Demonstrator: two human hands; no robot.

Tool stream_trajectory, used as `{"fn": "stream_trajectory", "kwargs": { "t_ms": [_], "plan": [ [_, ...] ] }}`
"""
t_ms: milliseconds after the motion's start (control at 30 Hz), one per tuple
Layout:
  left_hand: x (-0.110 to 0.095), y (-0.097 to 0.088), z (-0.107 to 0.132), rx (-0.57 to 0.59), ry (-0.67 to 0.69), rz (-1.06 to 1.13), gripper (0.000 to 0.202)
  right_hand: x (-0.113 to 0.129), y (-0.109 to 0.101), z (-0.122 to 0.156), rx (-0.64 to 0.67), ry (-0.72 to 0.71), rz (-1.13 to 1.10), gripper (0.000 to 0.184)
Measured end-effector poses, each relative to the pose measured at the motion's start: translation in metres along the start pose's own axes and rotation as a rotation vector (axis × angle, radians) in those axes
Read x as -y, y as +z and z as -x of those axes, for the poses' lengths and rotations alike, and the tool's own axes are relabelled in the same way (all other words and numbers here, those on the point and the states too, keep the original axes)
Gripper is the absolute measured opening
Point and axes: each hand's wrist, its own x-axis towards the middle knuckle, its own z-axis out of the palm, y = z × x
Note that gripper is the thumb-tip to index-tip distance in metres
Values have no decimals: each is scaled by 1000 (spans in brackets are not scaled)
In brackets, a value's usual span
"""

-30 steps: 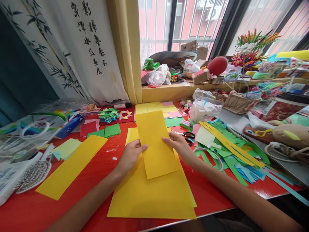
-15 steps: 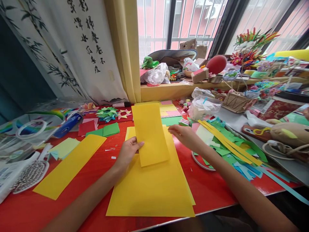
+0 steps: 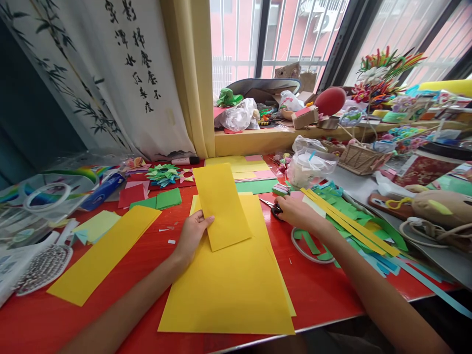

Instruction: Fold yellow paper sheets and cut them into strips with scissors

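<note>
Between the thumb and fingers of my left hand is a yellow paper rectangle, tilted up over larger yellow sheets on the red table. My right hand is at the black handles of a pair of scissors, right of the sheets. Its fingers are closed around the handles, and the blades point left toward the paper. A long folded yellow strip lies left of my left arm.
Green paper squares and a hairbrush lie on the left. A white ring, green paper scraps and narrow yellow strips are by my right forearm. A wicker basket stands farther back.
My right hand has moved right, away from the paper, and closed on the scissors. My left hand has shifted slightly left with the yellow paper rectangle.
</note>
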Motion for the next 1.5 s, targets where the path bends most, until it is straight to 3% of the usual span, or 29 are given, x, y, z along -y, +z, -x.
{"fn": "stream_trajectory", "kwargs": {
  "t_ms": [167, 367, 567, 733, 933, 1100, 1500],
  "plan": [
    [-10, -2, 0, -23, -3, -12, 27, 3, -7, -2, 24, 52, -198, 28],
    [-28, -12, -7, -88, 40, 27, 32, 21, -17, 7, 72, -34, -1204, 35],
    [-41, -19, -13, -157, 147, 46, 31, 44, -21, 12, 1, -147, -1633, 38],
    [-50, -24, -12, -192, 215, 52, 27, 55, -25, 19, -28, -175, -1550, 34],
    [-59, -21, -8, -290, 386, 62, 31, 70, -19, 29, 237, -202, -1270, 38],
    [-61, -15, -3, -295, 460, 52, 29, 78, -11, 32, 365, -182, -1183, 36],
    [-56, -6, 4, -262, 445, 26, 31, 81, -7, 35, 310, -225, -1323, 40]
  ]
}}
